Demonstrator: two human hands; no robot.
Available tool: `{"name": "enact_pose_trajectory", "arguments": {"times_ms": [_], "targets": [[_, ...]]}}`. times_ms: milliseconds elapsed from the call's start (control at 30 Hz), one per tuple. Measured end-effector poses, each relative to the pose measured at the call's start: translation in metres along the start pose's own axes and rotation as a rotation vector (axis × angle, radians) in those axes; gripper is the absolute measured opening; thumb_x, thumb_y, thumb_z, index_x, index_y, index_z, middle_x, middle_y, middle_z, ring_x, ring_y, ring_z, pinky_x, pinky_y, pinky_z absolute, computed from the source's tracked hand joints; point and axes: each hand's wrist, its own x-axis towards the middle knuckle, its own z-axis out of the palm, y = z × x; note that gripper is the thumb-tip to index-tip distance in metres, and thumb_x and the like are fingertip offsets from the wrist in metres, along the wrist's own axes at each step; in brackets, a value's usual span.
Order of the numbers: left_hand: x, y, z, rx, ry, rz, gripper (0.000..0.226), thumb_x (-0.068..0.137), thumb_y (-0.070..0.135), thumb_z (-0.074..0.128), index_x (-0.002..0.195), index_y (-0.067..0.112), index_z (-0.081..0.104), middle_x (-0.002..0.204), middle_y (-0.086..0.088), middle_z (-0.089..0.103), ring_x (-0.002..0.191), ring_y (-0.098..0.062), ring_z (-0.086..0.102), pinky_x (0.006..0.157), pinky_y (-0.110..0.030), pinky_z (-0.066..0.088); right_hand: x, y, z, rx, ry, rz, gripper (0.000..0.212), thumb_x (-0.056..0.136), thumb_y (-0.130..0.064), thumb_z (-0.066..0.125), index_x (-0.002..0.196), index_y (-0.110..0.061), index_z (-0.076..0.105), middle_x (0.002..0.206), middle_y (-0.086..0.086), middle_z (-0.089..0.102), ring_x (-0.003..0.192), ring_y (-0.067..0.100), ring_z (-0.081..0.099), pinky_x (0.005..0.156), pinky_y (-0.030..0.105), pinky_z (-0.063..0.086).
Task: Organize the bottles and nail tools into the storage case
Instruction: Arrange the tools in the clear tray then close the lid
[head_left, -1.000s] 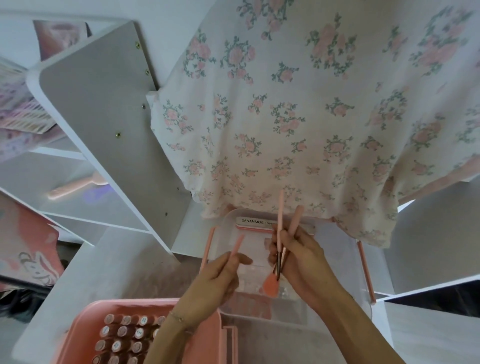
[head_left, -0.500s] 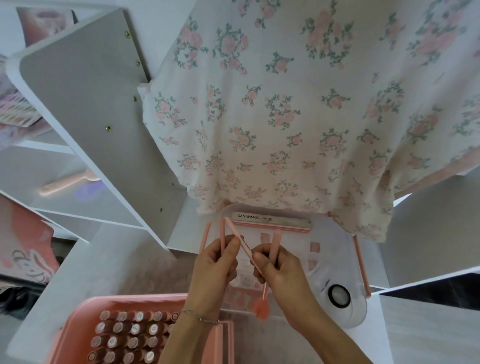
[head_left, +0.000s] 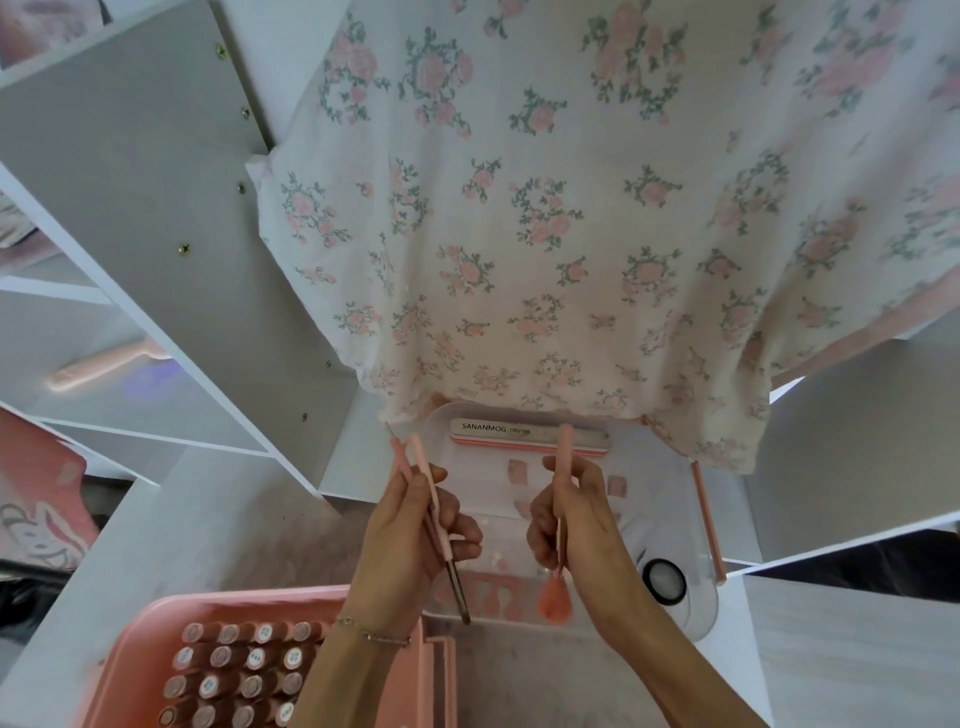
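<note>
Your left hand (head_left: 410, 540) grips two slim pink nail tools (head_left: 434, 512) together, the fingers (head_left: 460, 538) curled round their middles; the tools slant from pale tips above your thumb down to a dark metal end that pokes out below your palm. Your right hand (head_left: 571, 525) holds one more, a pink dust brush (head_left: 557, 592), pinched upright with its handle rising past your fingertips and its rounded coral head hanging just under the heel of the hand. The two hands are near each other but apart (a clear gap shows between them).

Beyond both sets of fingers lies the clear storage case (head_left: 670, 499) with pink side rails, resting on the white worktop (head_left: 852, 644). At its far edge, just past your right-hand fingers, sits a grey nail file (head_left: 530, 434) printed SANANMOG 100/180. Small pink nail tips (head_left: 616, 486) are scattered on the case floor between and beside your fingers. To the right of your right wrist, a round black-rimmed jar (head_left: 664, 581) rests in the case.

Below your left wrist, the pink bottle tray (head_left: 130, 654) holds rows of polish bottles (head_left: 239, 670) standing upright, caps towards you. A floral cloth (head_left: 571, 208) hangs over the far side, its hem draping just onto the case's far edge.
</note>
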Motion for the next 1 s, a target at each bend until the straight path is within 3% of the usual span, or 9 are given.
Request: {"name": "enact_pose_trajectory", "arguments": {"times_ms": [100,167,233,300,500,567,667,833,1000], "targets": [[0.000,0.004,-0.005,-0.013,-0.008,0.011,0.021,0.098,0.017,0.031,0.092,0.011,0.049,0.050,0.003,0.045,0.035,-0.008,0.032,0.034,-0.013,0.025,0.004,-0.001,-0.010,-0.160,-0.031,-0.063,0.022,0.097,-0.007,0.032,0.100,-0.022,0.048,0.057,-0.001,0.040,0.045,0.004,0.036,0.044,0.016,0.034],[0.001,0.008,-0.011,0.002,0.013,0.034,0.021,0.097,0.017,0.032,0.092,0.011,0.051,0.050,0.005,0.042,0.034,-0.003,0.026,0.032,-0.010,0.020,0.008,-0.005,-0.020,-0.273,-0.060,-0.136,0.025,0.097,-0.018,0.037,0.116,-0.028,0.050,0.058,0.000,0.045,0.046,0.004,0.041,0.044,0.015,0.036],[0.001,0.013,-0.017,0.021,0.036,0.056,0.023,0.097,0.020,0.033,0.088,0.013,0.053,0.048,0.007,0.038,0.032,-0.002,0.023,0.031,-0.008,0.019,0.013,-0.008,-0.032,-0.356,-0.112,-0.203,0.039,0.094,-0.034,0.038,0.131,-0.045,0.040,0.056,-0.003,0.049,0.044,0.004,0.041,0.043,0.013,0.036],[0.001,0.017,-0.023,0.029,0.058,0.061,0.025,0.097,0.024,0.033,0.083,0.015,0.053,0.046,0.008,0.035,0.031,-0.001,0.021,0.030,-0.007,0.019,0.020,-0.009,-0.042,-0.503,-0.133,-0.237,0.037,0.094,-0.039,0.035,0.125,-0.059,0.037,0.055,-0.006,0.049,0.044,0.003,0.043,0.044,0.010,0.035],[0.003,0.018,-0.035,-0.035,0.060,0.053,0.025,0.098,0.021,0.031,0.086,0.014,0.052,0.048,0.006,0.040,0.032,-0.002,0.022,0.032,-0.008,0.018,0.049,-0.009,-0.066,-0.926,-0.103,-0.186,0.028,0.094,-0.009,0.039,0.113,-0.020,0.057,0.081,-0.012,0.053,0.063,0.001,0.049,0.053,0.006,0.039],[0.004,0.017,-0.036,-0.039,0.059,0.047,0.025,0.098,0.020,0.032,0.086,0.013,0.053,0.049,0.004,0.043,0.032,-0.002,0.023,0.032,-0.010,0.018,0.053,-0.011,-0.069,-0.967,-0.112,-0.230,0.030,0.094,-0.011,0.044,0.121,-0.019,0.053,0.089,-0.013,0.060,0.076,0.006,0.056,0.061,0.006,0.038],[0.004,0.015,-0.035,-0.046,0.073,0.040,0.025,0.098,0.020,0.033,0.086,0.011,0.053,0.049,0.003,0.046,0.032,-0.003,0.024,0.030,-0.012,0.020,0.060,-0.007,-0.066,-1.064,-0.081,-0.286,0.022,0.091,-0.017,0.052,0.112,-0.019,0.059,0.103,0.001,0.062,0.098,0.016,0.054,0.077,0.015,0.036],[0.005,0.014,-0.034,-0.056,0.106,0.032,0.024,0.098,0.019,0.033,0.087,0.010,0.052,0.049,0.002,0.047,0.032,-0.004,0.025,0.031,-0.012,0.019,0.068,0.007,-0.047,-1.078,-0.107,-0.342,0.022,0.089,-0.010,0.055,0.109,-0.010,0.065,0.107,0.008,0.054,0.102,0.021,0.050,0.083,0.013,0.032],[0.005,0.011,-0.035,-0.054,0.123,0.010,0.024,0.098,0.019,0.033,0.088,0.009,0.052,0.050,0.001,0.047,0.032,-0.004,0.025,0.032,-0.011,0.020,0.079,0.016,-0.038,-1.323,-0.151,-0.342,0.023,0.089,-0.021,0.054,0.110,-0.021,0.065,0.113,-0.001,0.060,0.111,0.018,0.045,0.092,0.029,0.032]]}}
